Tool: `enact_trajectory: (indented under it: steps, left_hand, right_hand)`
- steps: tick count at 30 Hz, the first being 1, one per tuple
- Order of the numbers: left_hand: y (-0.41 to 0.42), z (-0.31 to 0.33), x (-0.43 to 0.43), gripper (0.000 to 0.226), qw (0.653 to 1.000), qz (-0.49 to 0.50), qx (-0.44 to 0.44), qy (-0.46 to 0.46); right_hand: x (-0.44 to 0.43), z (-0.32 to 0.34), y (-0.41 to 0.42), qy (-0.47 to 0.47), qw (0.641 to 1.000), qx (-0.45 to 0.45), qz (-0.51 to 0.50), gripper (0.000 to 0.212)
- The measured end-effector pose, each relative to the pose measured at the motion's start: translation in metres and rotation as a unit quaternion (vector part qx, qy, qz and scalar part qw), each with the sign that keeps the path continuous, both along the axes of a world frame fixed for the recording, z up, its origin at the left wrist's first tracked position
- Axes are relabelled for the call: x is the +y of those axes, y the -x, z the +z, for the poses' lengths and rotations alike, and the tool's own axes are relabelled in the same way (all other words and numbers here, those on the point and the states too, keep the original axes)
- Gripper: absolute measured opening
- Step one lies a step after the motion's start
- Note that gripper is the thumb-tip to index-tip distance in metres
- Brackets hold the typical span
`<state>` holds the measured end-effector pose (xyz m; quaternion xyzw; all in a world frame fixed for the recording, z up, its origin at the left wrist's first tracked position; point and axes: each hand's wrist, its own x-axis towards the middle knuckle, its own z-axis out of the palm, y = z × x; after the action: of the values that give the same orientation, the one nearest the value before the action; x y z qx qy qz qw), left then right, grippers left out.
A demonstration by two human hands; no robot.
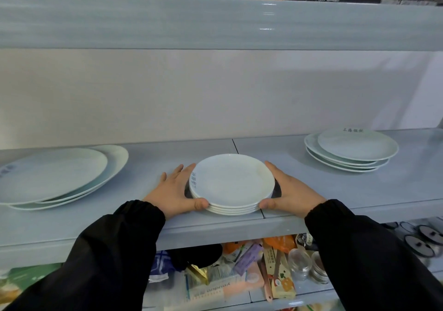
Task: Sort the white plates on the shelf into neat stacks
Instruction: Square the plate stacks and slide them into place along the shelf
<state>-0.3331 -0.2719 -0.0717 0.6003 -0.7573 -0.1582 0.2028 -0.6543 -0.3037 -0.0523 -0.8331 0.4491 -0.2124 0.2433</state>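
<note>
A stack of several small white plates [232, 183] sits near the front edge of the grey shelf [335, 191], in the middle. My left hand [175, 191] lies against the stack's left side, fingers straight along the rim and thumb pressed to the front edge. On the right side, my right hand [291, 191] mirrors it. A loose, uneven stack of large white plates [55, 176] lies at the left. Another stack of medium white plates [352, 150] stands at the back right, its top plate shifted off centre.
The shelf above [215, 23] hangs low over the plates and carries food boxes. Below the plate shelf, a lower shelf holds packets, glass jars [297, 262] and lids [422, 241]. Bare shelf surface shows between the three stacks.
</note>
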Motion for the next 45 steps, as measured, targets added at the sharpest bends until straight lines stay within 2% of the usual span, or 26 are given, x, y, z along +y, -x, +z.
enact_trajectory:
  steps: [7, 15, 20, 24, 28, 32, 35, 40, 45]
  left_hand:
    - [0.0, 0.0, 0.001, 0.13, 0.999, 0.005, -0.018, 0.034]
    - [0.001, 0.0, 0.003, 0.129, 1.0, 0.0, 0.005, 0.023]
    - [-0.006, -0.001, 0.003, 0.122, 0.985, 0.047, 0.162, 0.042]
    - [0.013, 0.017, 0.012, 0.108, 0.969, 0.089, 0.217, 0.08]
    - [0.066, 0.055, 0.009, 0.082, 0.967, 0.061, 0.207, 0.139]
    - [0.133, 0.078, -0.011, 0.074, 0.963, 0.043, 0.204, 0.171]
    - [0.187, 0.082, -0.031, 0.075, 0.967, 0.028, 0.194, 0.164]
    - [0.268, 0.073, -0.059, 0.073, 0.973, 0.021, 0.186, 0.139]
    - [0.326, 0.055, -0.078, 0.063, 0.975, 0.05, 0.188, 0.11]
  right_hand:
    - [0.0, 0.0, 0.0, -0.005, 1.0, -0.005, 0.007, 0.09]
    - [-0.002, -0.001, 0.003, -0.012, 1.0, 0.012, -0.005, 0.096]
    - [-0.004, 0.002, 0.01, -0.05, 0.997, -0.046, -0.021, 0.117]
    - [-0.01, 0.002, 0.021, -0.051, 0.994, -0.097, -0.013, 0.125]
    - [-0.015, 0.019, 0.058, 0.004, 0.995, -0.103, 0.005, 0.121]
    - [-0.034, 0.035, 0.117, 0.049, 0.995, -0.084, -0.002, 0.101]
    - [-0.048, 0.046, 0.165, 0.083, 0.995, -0.057, -0.007, 0.087]
    - [-0.077, 0.053, 0.246, 0.139, 0.99, 0.013, -0.018, 0.075]
    - [-0.108, 0.054, 0.307, 0.171, 0.984, 0.042, -0.035, 0.068]
